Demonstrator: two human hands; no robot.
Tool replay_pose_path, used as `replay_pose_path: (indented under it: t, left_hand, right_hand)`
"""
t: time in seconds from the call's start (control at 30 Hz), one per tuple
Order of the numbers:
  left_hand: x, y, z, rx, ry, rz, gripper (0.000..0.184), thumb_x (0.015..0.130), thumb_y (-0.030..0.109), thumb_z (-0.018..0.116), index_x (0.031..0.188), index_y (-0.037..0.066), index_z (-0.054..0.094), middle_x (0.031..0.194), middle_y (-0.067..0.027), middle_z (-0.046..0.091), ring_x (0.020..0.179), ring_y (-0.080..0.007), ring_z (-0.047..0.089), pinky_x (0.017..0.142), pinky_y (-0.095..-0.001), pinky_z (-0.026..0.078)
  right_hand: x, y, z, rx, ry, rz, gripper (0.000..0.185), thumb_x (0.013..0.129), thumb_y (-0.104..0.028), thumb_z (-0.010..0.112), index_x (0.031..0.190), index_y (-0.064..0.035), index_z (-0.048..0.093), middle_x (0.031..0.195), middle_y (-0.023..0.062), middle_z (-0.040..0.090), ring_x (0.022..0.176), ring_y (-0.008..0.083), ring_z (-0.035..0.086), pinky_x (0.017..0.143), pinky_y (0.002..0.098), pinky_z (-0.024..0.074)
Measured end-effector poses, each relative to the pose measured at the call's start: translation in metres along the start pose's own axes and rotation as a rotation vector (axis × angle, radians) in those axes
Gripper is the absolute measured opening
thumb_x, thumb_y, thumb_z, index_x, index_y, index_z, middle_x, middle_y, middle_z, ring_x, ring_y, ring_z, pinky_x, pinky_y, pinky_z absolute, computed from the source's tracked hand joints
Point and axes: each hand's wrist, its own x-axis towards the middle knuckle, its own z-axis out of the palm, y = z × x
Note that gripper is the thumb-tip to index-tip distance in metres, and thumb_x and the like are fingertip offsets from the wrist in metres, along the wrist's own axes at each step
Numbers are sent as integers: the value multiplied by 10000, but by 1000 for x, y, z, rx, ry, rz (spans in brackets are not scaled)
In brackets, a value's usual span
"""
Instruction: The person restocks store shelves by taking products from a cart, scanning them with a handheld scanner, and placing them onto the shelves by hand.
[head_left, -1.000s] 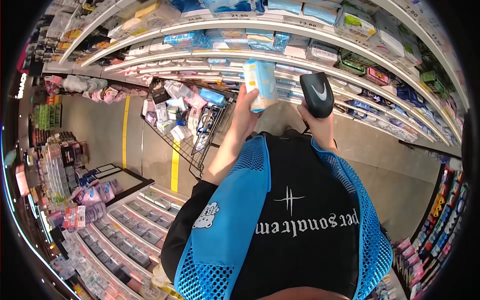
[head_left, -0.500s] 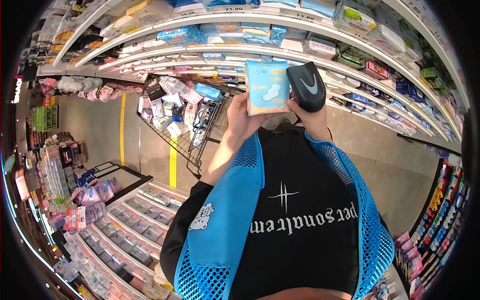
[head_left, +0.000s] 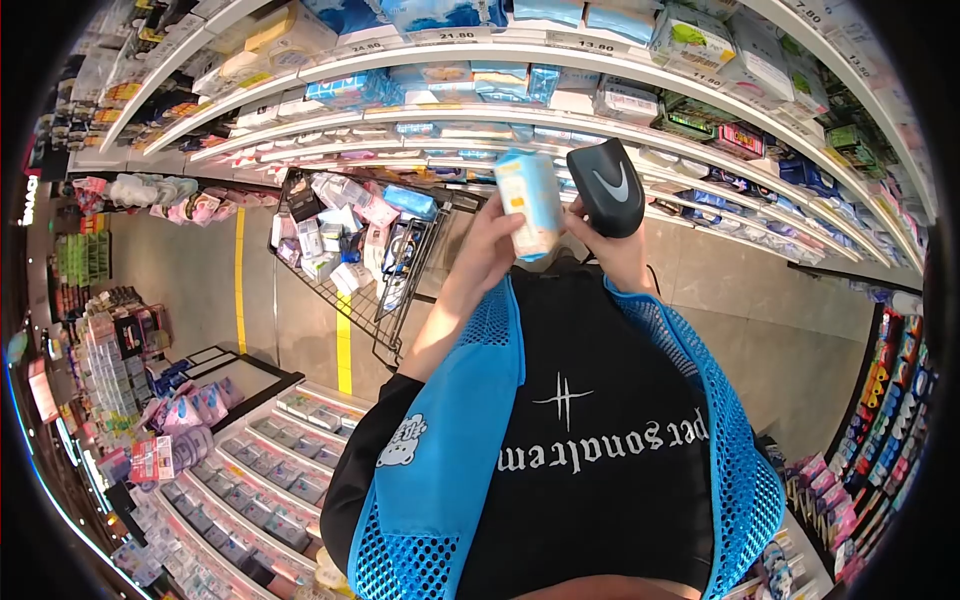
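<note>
My left hand [head_left: 487, 243] is closed round a light-blue and yellow pack of sanitary pads [head_left: 528, 200]. The pack is turned so that a side panel shows, and its print is smeared by motion. In my right hand [head_left: 622, 252] is a black handheld barcode scanner [head_left: 607, 188] with a grey curved mark on top. The scanner stands just right of the pack, with a small gap between them. Both hands are held in front of my chest, near the shelf edges.
A black wire shopping cart [head_left: 385, 310] filled with mixed packaged goods stands to the left. Ahead, white shelves [head_left: 400, 100] hold packs above price labels. Low display bins [head_left: 250, 460] lie at lower left, and a rack of hanging goods [head_left: 885, 420] is at right.
The pack has turned from its front face to a side panel and come slightly lower. The scanner has shifted slightly left and down. Both hands keep their hold.
</note>
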Motion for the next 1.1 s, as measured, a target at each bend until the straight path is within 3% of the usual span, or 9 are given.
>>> replay_pose_path:
  t: [0.03,0.13,0.27,0.43,0.57,0.7,0.8,0.9,1.1]
  left_hand:
    - [-1,1,5,34,29,-30,676,864,197,748,1398,-11,388,1278,-150,587,1196,-246,594,1043,-394,471]
    - [0,-15,-2,234,88,12,711,860,254,779,1396,-9,393,1278,-140,583,1197,-214,583,1022,-366,474]
    - [-1,-21,8,413,247,162,725,923,282,717,1469,18,320,1367,-120,512,1289,-202,493,1063,-359,417]
    - [-12,2,22,244,233,153,760,881,-23,573,1543,71,213,1369,-153,518,1241,-217,541,1025,-352,455]
    - [-18,6,28,325,209,263,799,900,42,647,1547,89,180,1333,-192,546,1212,-235,560,1009,-377,466]
    - [-22,6,27,424,225,317,807,899,75,666,1544,86,182,1383,-194,504,1257,-237,516,1056,-378,408]
    - [-26,8,29,378,250,258,770,898,76,664,1522,79,215,1368,-198,508,1244,-234,523,1043,-369,418]
    - [-24,3,22,355,306,187,721,896,66,660,1491,75,253,1306,-194,544,1202,-227,549,1024,-357,430]
    - [-28,0,31,359,339,235,547,934,109,639,1380,19,336,1206,-175,573,1114,-192,588,949,-320,483]
  right_hand:
    - [-1,-3,3,24,-3,-16,256,816,9,765,1051,17,666,957,70,709,855,123,654,748,280,532]
    - [-4,-17,7,-25,-45,-4,271,813,14,767,1063,15,661,935,47,691,846,119,641,745,285,527]
    - [-7,5,4,-31,52,16,293,813,19,760,1081,10,642,900,8,639,811,102,607,724,264,504]
    - [-5,11,-5,-55,139,110,189,867,-1,699,1048,-18,647,881,2,633,767,82,588,651,247,476]
    - [-7,-6,2,-26,105,132,170,898,-25,670,1067,-19,656,854,26,685,688,72,588,603,237,447]
    - [-9,-4,3,-33,46,137,333,894,36,642,1223,2,599,1019,76,664,671,81,559,569,232,450]
    - [-9,-2,1,-38,17,133,327,894,40,639,1217,5,596,1005,70,658,679,84,562,577,232,452]
    - [-11,-2,9,37,59,64,217,870,-23,718,1077,-22,652,818,-2,652,681,57,573,595,220,447]
    - [-10,4,3,27,43,125,184,864,-14,725,1035,-29,659,813,-13,633,685,55,569,595,220,450]
